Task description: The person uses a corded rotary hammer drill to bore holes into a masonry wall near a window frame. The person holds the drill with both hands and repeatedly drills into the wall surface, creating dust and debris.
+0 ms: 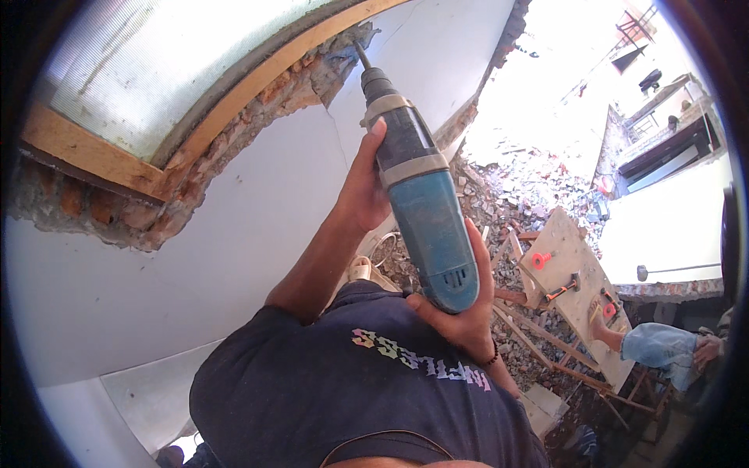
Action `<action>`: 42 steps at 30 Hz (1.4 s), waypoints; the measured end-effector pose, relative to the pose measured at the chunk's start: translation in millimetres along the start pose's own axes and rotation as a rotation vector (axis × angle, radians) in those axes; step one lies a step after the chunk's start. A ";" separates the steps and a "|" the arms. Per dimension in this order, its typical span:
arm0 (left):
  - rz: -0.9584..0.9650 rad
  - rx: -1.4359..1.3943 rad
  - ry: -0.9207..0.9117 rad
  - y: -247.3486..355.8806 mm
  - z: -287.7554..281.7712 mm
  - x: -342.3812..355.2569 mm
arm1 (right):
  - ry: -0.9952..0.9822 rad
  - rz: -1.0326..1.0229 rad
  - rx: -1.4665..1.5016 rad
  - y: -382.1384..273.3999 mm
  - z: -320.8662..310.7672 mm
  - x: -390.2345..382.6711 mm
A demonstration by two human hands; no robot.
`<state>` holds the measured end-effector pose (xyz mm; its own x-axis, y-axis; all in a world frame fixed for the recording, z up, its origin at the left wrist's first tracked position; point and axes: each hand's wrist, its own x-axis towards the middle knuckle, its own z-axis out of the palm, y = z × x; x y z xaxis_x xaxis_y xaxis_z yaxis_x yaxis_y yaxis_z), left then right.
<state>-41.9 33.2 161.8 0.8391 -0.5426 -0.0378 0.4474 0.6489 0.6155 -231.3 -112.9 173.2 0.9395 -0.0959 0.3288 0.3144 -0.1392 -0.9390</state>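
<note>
Fingers of both hands closed tight on the teal-and-grey hammer drill (425,210): left hand (363,183) round the front collar, right hand (462,312) at the rear grip. White plastered wall (234,234) fills the left; chipped red brick (195,175) exposed under a wooden window frame (117,160). Rubble-strewn floor (530,195) below. Wooden trestle bench (573,281) with orange tools. Drill bit (362,56) touches broken masonry beside the frame.

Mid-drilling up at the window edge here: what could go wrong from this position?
The rotary hammer drill, held by left hand and right hand, bites crumbling brick under the wooden window frame; chunks could break loose onto the person. A slip might hit the glass pane. Rubble lies far below, so losing balance looks dangerous.
</note>
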 end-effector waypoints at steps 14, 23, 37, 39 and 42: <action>-0.077 -0.159 -0.131 21.8 -11.6 -6.1 | -0.111 -0.055 -0.172 -26.3 30.1 6.7; -0.124 -0.252 -0.189 30.8 -54.7 -4.0 | -0.196 -0.038 -0.238 -15.0 58.7 2.1; -0.217 0.080 -0.267 68.7 -61.2 -33.3 | 0.045 -0.047 -0.230 -9.3 128.2 -11.5; -0.243 0.055 -0.270 73.8 -63.2 -33.6 | 0.080 -0.058 -0.238 -8.3 136.4 -11.6; -0.265 0.014 -0.275 78.1 -66.1 -32.1 | 0.097 -0.061 -0.198 -10.5 145.9 -10.8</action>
<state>-13.4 136.5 159.1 0.5802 -0.8144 0.0143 0.6316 0.4609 0.6234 -224.9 33.4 164.8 0.8993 -0.1743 0.4011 0.3280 -0.3378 -0.8822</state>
